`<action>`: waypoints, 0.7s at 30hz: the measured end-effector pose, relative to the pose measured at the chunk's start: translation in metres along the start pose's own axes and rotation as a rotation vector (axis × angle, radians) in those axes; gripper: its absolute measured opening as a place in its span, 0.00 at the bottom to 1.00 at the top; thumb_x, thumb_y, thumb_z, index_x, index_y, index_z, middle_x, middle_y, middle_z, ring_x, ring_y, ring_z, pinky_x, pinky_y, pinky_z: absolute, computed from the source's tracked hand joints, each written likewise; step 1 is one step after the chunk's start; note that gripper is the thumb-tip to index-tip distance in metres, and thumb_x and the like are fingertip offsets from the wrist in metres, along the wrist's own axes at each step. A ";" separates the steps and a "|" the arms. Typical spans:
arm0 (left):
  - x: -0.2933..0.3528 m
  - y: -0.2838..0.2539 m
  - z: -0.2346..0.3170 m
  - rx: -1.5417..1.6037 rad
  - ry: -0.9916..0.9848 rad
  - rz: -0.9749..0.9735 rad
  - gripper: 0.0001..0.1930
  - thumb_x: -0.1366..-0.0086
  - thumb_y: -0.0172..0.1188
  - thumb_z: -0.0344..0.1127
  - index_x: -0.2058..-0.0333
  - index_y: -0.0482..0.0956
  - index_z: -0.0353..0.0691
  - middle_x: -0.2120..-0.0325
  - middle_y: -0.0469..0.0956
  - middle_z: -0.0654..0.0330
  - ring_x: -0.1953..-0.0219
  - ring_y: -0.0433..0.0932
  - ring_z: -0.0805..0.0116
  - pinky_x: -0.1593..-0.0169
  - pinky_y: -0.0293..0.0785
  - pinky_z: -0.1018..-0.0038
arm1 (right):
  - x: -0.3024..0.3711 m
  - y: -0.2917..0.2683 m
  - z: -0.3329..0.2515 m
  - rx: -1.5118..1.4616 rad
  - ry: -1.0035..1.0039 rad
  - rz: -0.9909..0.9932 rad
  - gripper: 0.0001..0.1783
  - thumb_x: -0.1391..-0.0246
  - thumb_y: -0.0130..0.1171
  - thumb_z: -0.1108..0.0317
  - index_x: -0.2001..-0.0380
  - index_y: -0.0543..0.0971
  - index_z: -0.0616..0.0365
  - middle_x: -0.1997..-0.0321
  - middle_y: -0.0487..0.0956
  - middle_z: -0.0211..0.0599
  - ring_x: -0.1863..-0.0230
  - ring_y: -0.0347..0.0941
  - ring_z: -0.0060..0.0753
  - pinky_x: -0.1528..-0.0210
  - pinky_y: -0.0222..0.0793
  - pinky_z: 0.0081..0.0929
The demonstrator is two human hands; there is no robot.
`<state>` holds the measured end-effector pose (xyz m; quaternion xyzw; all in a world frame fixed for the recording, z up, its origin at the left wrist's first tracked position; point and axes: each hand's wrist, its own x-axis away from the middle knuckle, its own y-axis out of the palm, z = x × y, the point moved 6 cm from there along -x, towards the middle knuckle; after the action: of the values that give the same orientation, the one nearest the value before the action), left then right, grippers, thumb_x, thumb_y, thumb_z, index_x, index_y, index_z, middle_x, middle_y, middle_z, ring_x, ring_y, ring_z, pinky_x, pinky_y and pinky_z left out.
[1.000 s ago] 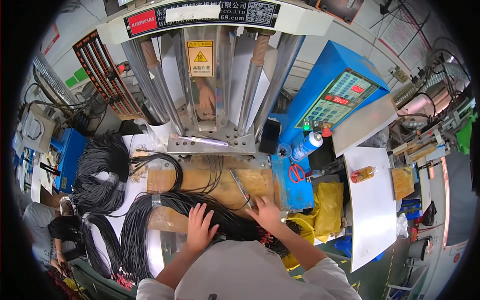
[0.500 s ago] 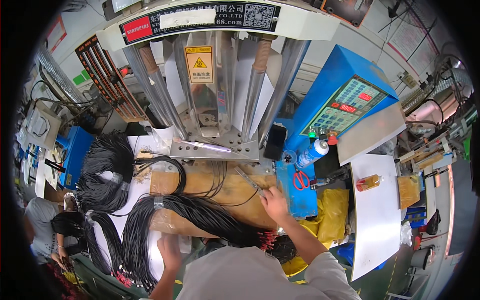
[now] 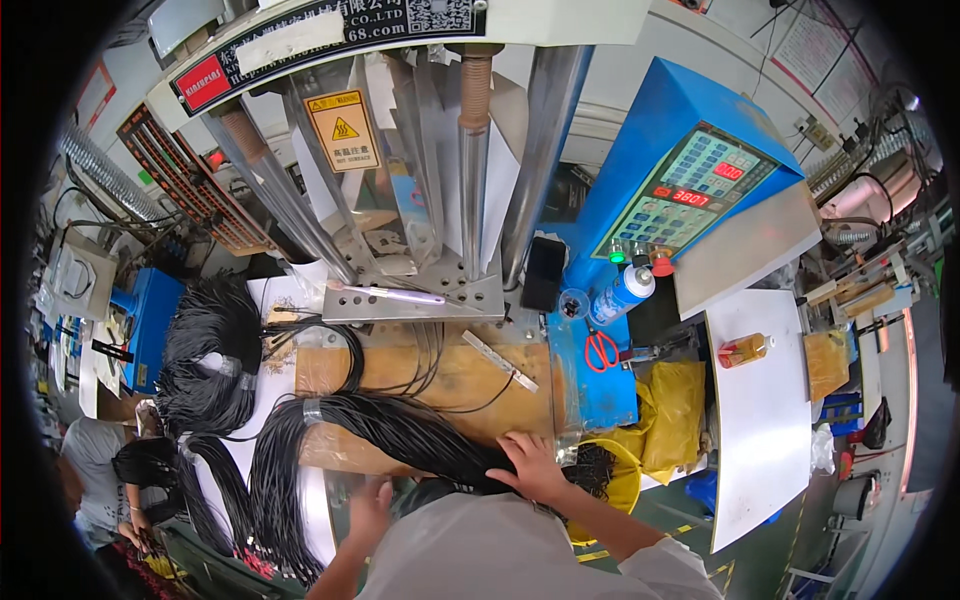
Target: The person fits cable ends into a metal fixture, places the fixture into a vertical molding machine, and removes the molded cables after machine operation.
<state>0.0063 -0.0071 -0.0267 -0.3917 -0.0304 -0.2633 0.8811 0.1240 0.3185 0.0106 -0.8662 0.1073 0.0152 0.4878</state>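
While the black cable bundle (image 3: 400, 425) lies partly across the brown board (image 3: 480, 375), the right hand (image 3: 537, 468) covers its right end, thumb and fingers parted; whether it grips cannot be told. The left hand (image 3: 370, 512) hangs near the board's front edge, its grip unclear.

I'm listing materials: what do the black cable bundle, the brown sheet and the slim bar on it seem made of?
Black cable bundle: probably rubber or plastic sheathing, satin, with highlights along bending strands.
Brown sheet: perhaps resin or plastic, stained, patchily shiny.
Slim bar: likely metal, dull grey, straight edges.
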 end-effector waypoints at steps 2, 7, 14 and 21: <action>-0.018 0.012 0.028 0.035 0.007 -0.043 0.17 0.25 0.54 0.40 0.61 0.81 0.30 0.73 0.81 0.45 0.70 0.82 0.47 0.62 0.76 0.58 | -0.005 0.010 0.000 0.009 0.022 -0.090 0.39 0.44 0.62 0.35 0.43 0.78 0.58 0.43 0.74 0.39 0.42 0.70 0.47 0.42 0.65 0.46; -0.045 0.055 0.043 -0.218 -0.235 -0.424 0.31 0.28 0.56 0.59 0.58 0.82 0.28 0.64 0.83 0.37 0.60 0.83 0.41 0.54 0.77 0.54 | -0.011 0.014 -0.008 0.082 -0.014 -0.349 0.46 0.46 0.61 0.31 0.37 0.73 0.59 0.43 0.73 0.42 0.41 0.69 0.47 0.39 0.64 0.46; -0.042 0.078 0.058 0.514 -0.597 -0.494 0.35 0.30 0.58 0.63 0.57 0.81 0.26 0.64 0.85 0.48 0.61 0.85 0.57 0.53 0.79 0.62 | -0.005 0.019 -0.023 0.131 -0.077 -0.331 0.52 0.51 0.69 0.37 0.33 0.66 0.63 0.42 0.70 0.47 0.41 0.68 0.51 0.40 0.66 0.49; -0.041 0.091 0.089 0.996 -0.692 -0.683 0.31 0.26 0.55 0.56 0.43 0.73 0.29 0.48 0.80 0.45 0.43 0.79 0.56 0.35 0.71 0.62 | -0.023 0.032 -0.014 -0.011 0.022 -0.517 0.47 0.55 0.73 0.54 0.36 0.67 0.64 0.46 0.70 0.50 0.42 0.70 0.55 0.42 0.71 0.48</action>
<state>0.0289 0.1248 -0.0374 0.0296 -0.5480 -0.3405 0.7634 0.0940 0.2941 -0.0063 -0.8675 -0.1125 -0.1191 0.4697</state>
